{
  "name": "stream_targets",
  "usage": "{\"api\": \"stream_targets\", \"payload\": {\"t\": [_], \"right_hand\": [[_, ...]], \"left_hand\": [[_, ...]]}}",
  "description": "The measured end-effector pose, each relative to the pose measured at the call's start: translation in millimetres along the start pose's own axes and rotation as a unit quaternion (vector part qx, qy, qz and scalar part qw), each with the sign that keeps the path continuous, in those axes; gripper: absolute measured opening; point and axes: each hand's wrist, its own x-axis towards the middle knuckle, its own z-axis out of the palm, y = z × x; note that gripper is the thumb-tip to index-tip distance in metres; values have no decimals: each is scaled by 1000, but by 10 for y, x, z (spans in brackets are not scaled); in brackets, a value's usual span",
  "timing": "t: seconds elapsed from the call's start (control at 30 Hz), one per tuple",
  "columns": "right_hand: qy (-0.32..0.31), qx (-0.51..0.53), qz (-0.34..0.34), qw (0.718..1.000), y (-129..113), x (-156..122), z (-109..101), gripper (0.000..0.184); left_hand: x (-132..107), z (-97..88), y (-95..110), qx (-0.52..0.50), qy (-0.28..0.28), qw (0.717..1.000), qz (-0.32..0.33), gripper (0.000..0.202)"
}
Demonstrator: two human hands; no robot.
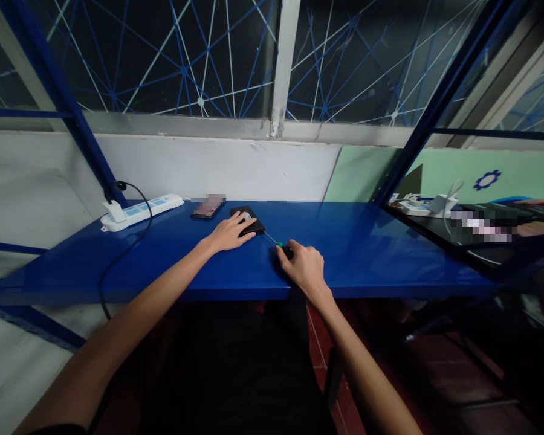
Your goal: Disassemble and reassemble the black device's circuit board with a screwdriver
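Note:
A small black device lies flat on the blue table, near the middle. My left hand rests on it with fingers stretched out, pressing it down. My right hand is closed round the dark handle of a thin screwdriver. Its shaft points up and left, with the tip at the device's near right corner.
A white power strip with a black cable lies at the back left. A dark phone lies just left of the device. To the right, another desk holds white chargers, with another person's hand at the frame edge.

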Motion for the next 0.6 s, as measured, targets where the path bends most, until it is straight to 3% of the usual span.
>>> {"api": "stream_targets", "payload": {"t": [0.23, 0.3, 0.4, 0.5, 0.6], "right_hand": [[-15, 11, 20, 1000, 3, 13, -15, 41], [-25, 17, 25, 999, 14, 19, -16, 43], [-30, 21, 25, 999, 29, 26, -9, 44], [-29, 26, 20, 999, 36, 29, 0, 43], [-29, 27, 21, 999, 36, 32, 6, 43]], "left_hand": [[-2, -50, 2, 24, 40, 999, 10, 57], [13, -98, -74, 11, 47, 999, 22, 48], [76, -205, -247, -4, 44, 998, 35, 58], [197, -318, -377, 41, -46, 997, 43, 80], [344, -371, -360, 91, -106, 988, 71, 96]]}}
